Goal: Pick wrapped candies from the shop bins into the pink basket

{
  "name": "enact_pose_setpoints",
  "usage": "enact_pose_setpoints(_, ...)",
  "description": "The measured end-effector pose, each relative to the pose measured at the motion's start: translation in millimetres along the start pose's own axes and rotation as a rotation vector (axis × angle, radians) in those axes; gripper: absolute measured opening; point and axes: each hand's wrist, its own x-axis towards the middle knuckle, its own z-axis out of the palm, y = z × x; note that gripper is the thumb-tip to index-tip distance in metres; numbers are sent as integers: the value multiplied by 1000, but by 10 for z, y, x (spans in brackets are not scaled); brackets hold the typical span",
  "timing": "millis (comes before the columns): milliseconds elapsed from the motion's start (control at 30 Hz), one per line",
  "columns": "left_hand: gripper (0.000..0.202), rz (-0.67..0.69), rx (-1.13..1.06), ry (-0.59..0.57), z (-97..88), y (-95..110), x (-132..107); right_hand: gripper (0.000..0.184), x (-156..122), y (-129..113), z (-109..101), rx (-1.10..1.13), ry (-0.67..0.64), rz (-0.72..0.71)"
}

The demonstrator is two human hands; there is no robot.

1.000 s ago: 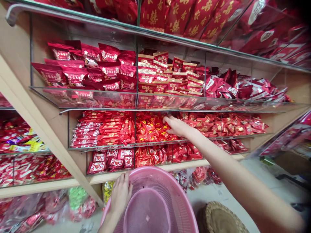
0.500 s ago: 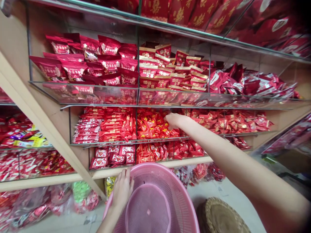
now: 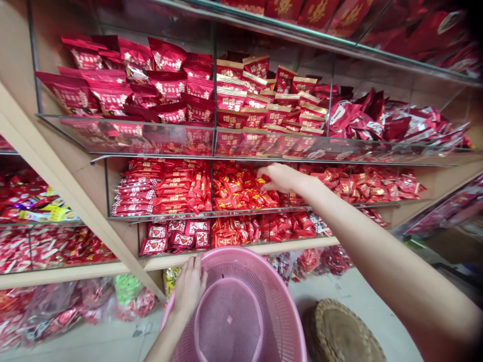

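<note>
My left hand [image 3: 189,286] grips the far left rim of a pink plastic basket [image 3: 260,281], held low in front of the shelves. The basket looks empty inside. My right hand [image 3: 278,177] reaches into a glass shelf compartment full of small red and gold wrapped candies [image 3: 237,191]. Its fingers are curled down into the pile and closed around some candies. Left of that compartment lie long red candy bars [image 3: 162,186].
Glass shelves above hold red snack packets [image 3: 113,90] and boxed red packs [image 3: 260,105]. A lower shelf holds heart-printed packets [image 3: 173,239]. A wooden upright [image 3: 56,176] slants at the left. A woven basket [image 3: 343,332] sits on the floor at the lower right.
My right hand has curled from lying flat on the candies to a closed grasp and has lifted slightly. The view has tilted down a little. My left hand keeps hold of the basket.
</note>
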Motion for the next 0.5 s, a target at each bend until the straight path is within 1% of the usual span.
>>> enact_pose_setpoints(100, 37, 4, 8, -15, -8, 4, 2, 38, -198, 29, -11, 152, 92, -45)
enact_pose_setpoints(167, 37, 3, 13, -16, -17, 9, 1, 36, -416, -16, -12, 264, 157, -72)
enact_pose_setpoints(233, 37, -2, 20, -20, -24, 16, 1, 33, -677, -117, 30, 374, 220, -96)
enact_pose_setpoints(300, 38, -5, 27, -33, -26, 24, 2, 29, -927, -270, 175, 488, 242, -112)
enact_pose_setpoints(367, 37, -9, 36, -42, -22, 30, 2, 24, -1114, -464, 468, 641, 172, -157)
enact_pose_setpoints(433, 37, -9, 42, -40, -14, 30, 1, 23, -1223, -691, 896, 796, 16, -195)
enact_pose_setpoints(500, 37, -5, 42, -30, -8, 24, -2, 23, -1293, -942, 1373, 868, -113, -157)
